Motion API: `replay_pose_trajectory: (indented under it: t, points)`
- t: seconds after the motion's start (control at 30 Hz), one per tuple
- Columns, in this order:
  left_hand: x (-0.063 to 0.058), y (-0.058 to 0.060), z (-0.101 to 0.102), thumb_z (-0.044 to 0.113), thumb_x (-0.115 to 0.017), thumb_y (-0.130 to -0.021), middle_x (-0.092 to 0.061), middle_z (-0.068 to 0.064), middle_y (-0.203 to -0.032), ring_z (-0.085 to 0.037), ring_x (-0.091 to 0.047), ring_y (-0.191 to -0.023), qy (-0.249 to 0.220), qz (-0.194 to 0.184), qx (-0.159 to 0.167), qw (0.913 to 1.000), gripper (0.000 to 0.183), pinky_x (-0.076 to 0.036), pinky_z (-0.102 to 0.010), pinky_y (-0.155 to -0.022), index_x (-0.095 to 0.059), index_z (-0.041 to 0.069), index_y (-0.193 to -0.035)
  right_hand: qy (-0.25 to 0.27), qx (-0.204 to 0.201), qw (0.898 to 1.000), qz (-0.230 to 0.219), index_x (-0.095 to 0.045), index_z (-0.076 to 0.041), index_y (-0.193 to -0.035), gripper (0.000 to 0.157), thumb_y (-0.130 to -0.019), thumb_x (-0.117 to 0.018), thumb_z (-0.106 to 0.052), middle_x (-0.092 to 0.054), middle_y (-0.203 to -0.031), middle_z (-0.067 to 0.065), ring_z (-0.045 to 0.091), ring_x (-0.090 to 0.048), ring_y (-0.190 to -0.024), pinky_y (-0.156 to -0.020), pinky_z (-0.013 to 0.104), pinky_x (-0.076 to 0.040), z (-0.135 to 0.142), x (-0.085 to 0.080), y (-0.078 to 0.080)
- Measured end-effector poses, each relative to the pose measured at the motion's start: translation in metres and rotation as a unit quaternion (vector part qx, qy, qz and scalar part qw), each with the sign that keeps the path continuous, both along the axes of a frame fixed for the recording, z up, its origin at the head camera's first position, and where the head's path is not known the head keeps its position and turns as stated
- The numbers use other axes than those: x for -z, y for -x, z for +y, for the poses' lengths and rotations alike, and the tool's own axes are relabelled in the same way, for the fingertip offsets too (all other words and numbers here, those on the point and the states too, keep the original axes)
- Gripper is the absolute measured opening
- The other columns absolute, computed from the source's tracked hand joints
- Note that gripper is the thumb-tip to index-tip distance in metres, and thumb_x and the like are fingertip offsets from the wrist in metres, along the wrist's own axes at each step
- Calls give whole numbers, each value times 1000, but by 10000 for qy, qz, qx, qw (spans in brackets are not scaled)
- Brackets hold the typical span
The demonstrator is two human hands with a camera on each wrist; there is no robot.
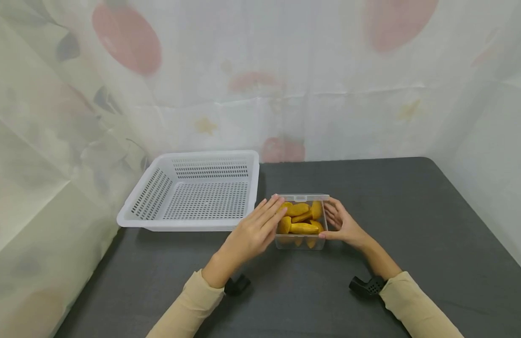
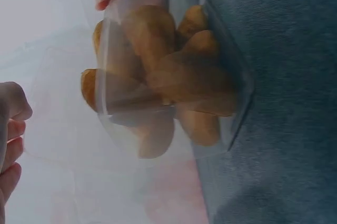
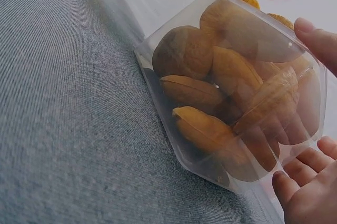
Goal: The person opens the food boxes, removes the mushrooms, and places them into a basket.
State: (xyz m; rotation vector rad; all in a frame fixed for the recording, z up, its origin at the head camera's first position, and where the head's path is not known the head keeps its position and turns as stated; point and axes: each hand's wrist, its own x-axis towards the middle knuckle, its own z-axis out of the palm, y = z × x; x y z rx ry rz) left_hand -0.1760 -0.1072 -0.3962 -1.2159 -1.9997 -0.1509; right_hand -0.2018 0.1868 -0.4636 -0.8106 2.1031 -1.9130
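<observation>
Fingers of the left hand (image 1: pixel 252 232) lie straight and together, their tips resting on the left top edge of the clear plastic box (image 1: pixel 301 244); nothing is grasped. Fingers of the right hand (image 1: pixel 342 224) curl loosely against the box's right wall, with the thumb at its near right corner, so this hand holds the box from that side. Both hands flank the box, one on each side.

Yellow-orange fruit pieces (image 1: pixel 301 218) fill the box, pressed against its walls in both wrist views. A hinged lid (image 1: pixel 301 197) stands open at the box's far edge. The box sits on a dark grey table (image 1: pixel 412 225).

Just left of the box stands a white slotted basket (image 1: pixel 159 188), near it but apart. Beyond the box hangs a pale printed curtain (image 1: pixel 285 94). Beige sleeves cover both forearms near the box.
</observation>
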Motion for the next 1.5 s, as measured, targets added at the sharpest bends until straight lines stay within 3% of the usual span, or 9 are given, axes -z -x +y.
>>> replay_pose_trajectory:
  t: [0.13, 0.2, 0.27, 0.37, 0.47, 0.73, 0.93, 1.3, 1.5]
  points:
    - [-4, 6, 4, 6, -74, -80, -59, -20, -135, -32, -58, -127, -145, 89, 60, 9998, 53, -51, -41, -105, -57, -4, -129, 200, -11, 9997, 124, -5, 9, -147, 98, -81, -75, -7, -1, -155, 40, 17, -21, -151, -106, -2, -30, 0, 1, 0]
    - [-6, 9, 5, 6, -73, -79, -60, -20, -134, -33, -58, -126, -192, 114, 65, 9997, 53, -51, -42, -104, -58, -4, -129, 381, -36, 9989, 252, -6, 11, -145, 97, -80, -76, -5, -2, -153, 42, -6, -29, -143, -107, -1, -30, -1, 1, 0]
    - [-8, 11, 6, 5, -74, -78, -60, -21, -134, -33, -58, -126, -224, 81, 56, 9997, 54, -51, -43, -104, -58, -4, -128, 581, -66, 9976, 367, -8, 12, -144, 95, -80, -76, -4, -12, -155, 36, -17, -33, -134, -107, 0, -32, 0, 3, 0]
    - [-10, 16, 7, 4, -72, -80, -59, -21, -135, -35, -57, -127, -261, -22, 74, 9996, 52, -48, -42, -108, -57, -5, -129, 812, -132, 9954, 500, -11, 11, -142, 90, -80, -75, -2, -31, -153, 13, -14, -36, -134, -109, 2, -33, 0, 4, 1]
    - [-12, 21, 9, 4, -74, -79, -58, -22, -136, -36, -55, -128, -259, -149, 63, 9995, 54, -46, -43, -110, -57, -5, -129, 880, -191, 9941, 605, -13, 11, -143, 87, -81, -74, -1, -32, -148, -12, -12, -36, -135, -110, 3, -33, 0, 5, 1]
    - [-23, 34, 13, 2, -77, -75, -59, -22, -134, -36, -55, -129, -248, -250, -27, 9994, 55, -47, -46, -107, -60, -3, -127, 723, -237, 9943, 743, -17, 11, -147, 89, -80, -74, 1, -31, -154, -4, -10, -33, -139, -112, 5, -32, -1, 4, 6]
    - [-27, 41, 12, 2, -75, -78, -58, -21, -136, -35, -54, -130, -244, -355, -139, 9990, 52, -46, -47, -109, -59, -2, -128, 790, -289, 9936, 750, -20, 15, -144, 86, -79, -75, 1, -36, -148, -13, -10, -35, -138, -112, 6, -33, -2, 2, 7]
    - [-37, 55, 18, 6, -71, -84, -59, -19, -135, -33, -54, -130, -30, -407, -435, 9982, 49, -44, -43, -112, -57, -2, -130, 402, 39, 9959, 815, -27, 16, -140, 85, -74, -79, 2, -42, -139, -15, -12, -42, -129, -108, 3, -34, 1, 1, 10]
    - [-38, 60, 20, 10, -68, -88, -55, -18, -140, -32, -50, -135, 142, -665, -743, 9949, 50, -41, -43, -115, -53, -2, -135, 313, 37, 9966, 759, -27, 15, -140, 84, -75, -79, 1, -40, -140, -14, -14, -41, -130, -108, 2, -34, 1, 1, 9]
